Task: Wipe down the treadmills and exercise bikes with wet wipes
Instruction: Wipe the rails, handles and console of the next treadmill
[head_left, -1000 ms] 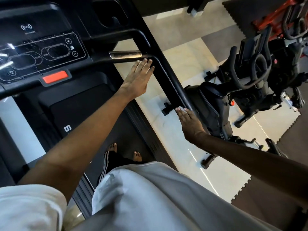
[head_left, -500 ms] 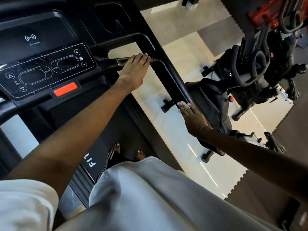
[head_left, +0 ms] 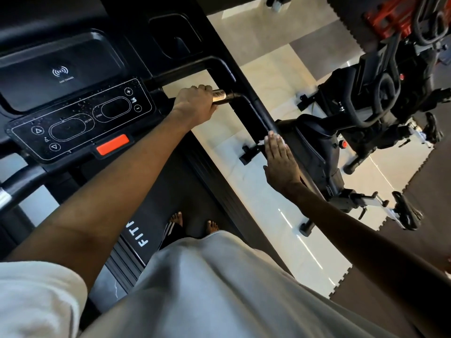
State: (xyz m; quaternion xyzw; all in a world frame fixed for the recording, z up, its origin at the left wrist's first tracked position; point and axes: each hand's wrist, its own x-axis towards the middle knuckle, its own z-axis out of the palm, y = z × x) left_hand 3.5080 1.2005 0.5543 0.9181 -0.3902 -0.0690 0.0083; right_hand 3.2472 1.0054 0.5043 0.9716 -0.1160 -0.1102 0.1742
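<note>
We take the control panel (head_left: 80, 123) as our marker. Just right of it our left hand (head_left: 195, 103) is curled tight round the metal sensor grip (head_left: 220, 95). Further right and lower, our right hand (head_left: 280, 164) lies flat on the black side rail (head_left: 258, 111), fingers straight, pressing rather than clasping. A sliver of white at its fingertips looks like the wet wipe (head_left: 263, 142) (most of it is hidden under the hand, so we can't say how it is folded).

We think the flat hand could slide off the wipe, since nothing pinches it. The wipe would then drop to the floor between the rail and the exercise bike (head_left: 341, 132) far right of the panel. Fine droplets speckle the panel, and a wet swipe there might press a speed key. Our bare feet (head_left: 211, 225) stand on the belt (head_left: 156, 191) below the panel, a poor spot if it starts. The red stop key (head_left: 112, 148) sits at the panel's lower edge.

Above and right of the panel is a recessed cup pocket (head_left: 175, 37), too dark for us to tell its contents. Directly above the panel, a shallow tray (head_left: 61, 93) shows only its wireless-charging mark. We see no wipe packet.
</note>
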